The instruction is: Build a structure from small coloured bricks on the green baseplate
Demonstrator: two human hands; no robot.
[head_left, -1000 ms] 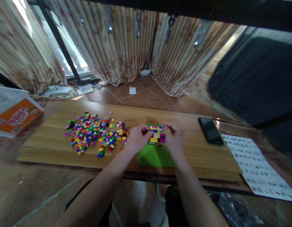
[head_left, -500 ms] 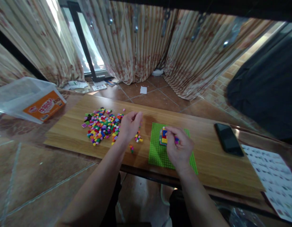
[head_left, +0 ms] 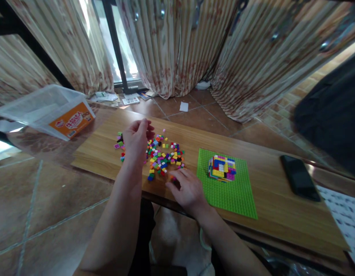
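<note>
Loose toy bricks (head_left: 162, 159) of many colours lie heaped on the wooden table. Over the left part of that heap is my left hand (head_left: 134, 136), its fingers curled together; whatever they may hold is hidden. My right hand (head_left: 188, 189) reaches in low at the heap's near edge. Its thumb and fingers are apart, close around a few small orange and dark bricks that they partly cover. On the green baseplate (head_left: 229, 201) stands a squarish, multicoloured brick build (head_left: 219, 173) with a hollow in its top; neither hand touches it.
At the table's left end is a clear plastic box (head_left: 45, 111) with an orange label. A black phone (head_left: 300, 178) rests toward the right of the wooden table (head_left: 266, 184), beside a printed sheet (head_left: 342, 214). Curtains (head_left: 171, 50) hang behind.
My right hand has left the brick build and moved left to the loose bricks. My left hand has shifted left over the heap, and some bricks are spread farther right. The view has turned slightly.
</note>
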